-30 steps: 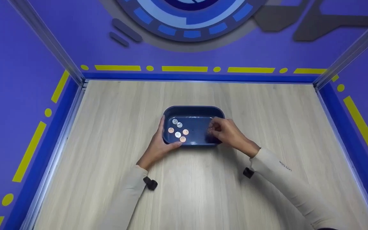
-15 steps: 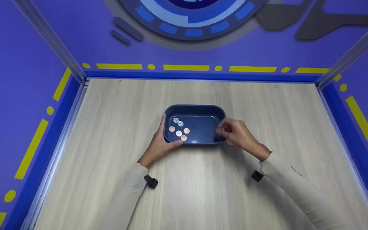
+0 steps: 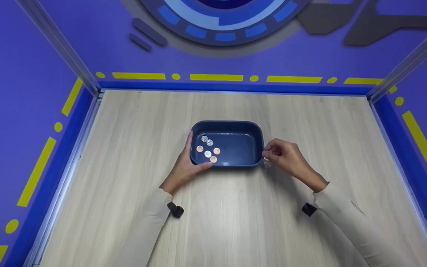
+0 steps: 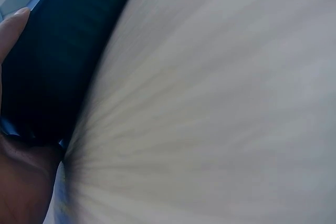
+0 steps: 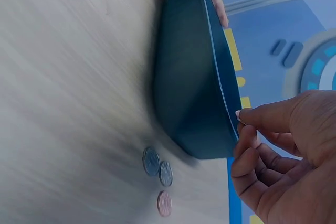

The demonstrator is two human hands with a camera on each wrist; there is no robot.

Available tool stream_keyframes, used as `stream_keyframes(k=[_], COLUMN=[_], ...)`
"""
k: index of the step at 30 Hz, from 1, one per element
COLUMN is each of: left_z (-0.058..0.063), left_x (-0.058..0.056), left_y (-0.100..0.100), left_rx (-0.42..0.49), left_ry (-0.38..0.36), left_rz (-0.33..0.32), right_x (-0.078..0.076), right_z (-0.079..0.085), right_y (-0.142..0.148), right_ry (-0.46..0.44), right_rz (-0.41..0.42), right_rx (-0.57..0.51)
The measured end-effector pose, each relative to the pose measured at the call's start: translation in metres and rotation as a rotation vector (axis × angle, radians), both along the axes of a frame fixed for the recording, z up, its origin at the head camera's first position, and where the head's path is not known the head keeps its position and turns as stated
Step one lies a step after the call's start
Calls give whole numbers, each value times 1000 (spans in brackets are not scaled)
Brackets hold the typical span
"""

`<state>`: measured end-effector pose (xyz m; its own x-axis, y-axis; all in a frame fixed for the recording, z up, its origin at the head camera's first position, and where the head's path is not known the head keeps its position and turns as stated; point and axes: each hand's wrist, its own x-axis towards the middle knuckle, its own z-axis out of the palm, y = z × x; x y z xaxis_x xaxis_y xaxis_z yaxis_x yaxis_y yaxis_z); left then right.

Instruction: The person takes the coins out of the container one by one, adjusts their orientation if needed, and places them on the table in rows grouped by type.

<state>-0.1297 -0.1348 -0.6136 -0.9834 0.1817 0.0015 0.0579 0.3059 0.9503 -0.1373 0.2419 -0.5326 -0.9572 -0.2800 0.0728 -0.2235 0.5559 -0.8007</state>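
Observation:
My left hand grips the left end of a dark blue rectangular container, thumb over the front rim and fingers along the side wall. Several silver and copper coins lie flat on the left part of its floor. Just outside its right end is my right hand, thumb and forefinger pinching a small coin, mostly hidden by the fingertips. Below that hand, two silver coins and one copper coin lie on the table beside the container.
The wood-grain table is bounded by a blue-purple back wall and side panels with metal edge strips. Each wrist carries a small black camera.
My right hand has moved from inside the container's right end out over its right rim, pinching the coin. This uncovers coins on the table. The left hand keeps its grip.

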Motion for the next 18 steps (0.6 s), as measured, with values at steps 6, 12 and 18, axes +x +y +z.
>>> stream_keyframes(k=[6,12,18], left_z=[0,-1,-2], left_x=[0,0,0], left_y=[-1,-1,-1], left_rx=[-3,-13,0], left_ry=[-1,10,12], left_rz=[-2,-2,-6], right_x=[4,10,17], right_z=[-1,-9,-26], right_y=[12,21,28], right_ry=[-7,-23,-62], right_rz=[-31,-51,-81], right_rx=[-22,-22,-19])
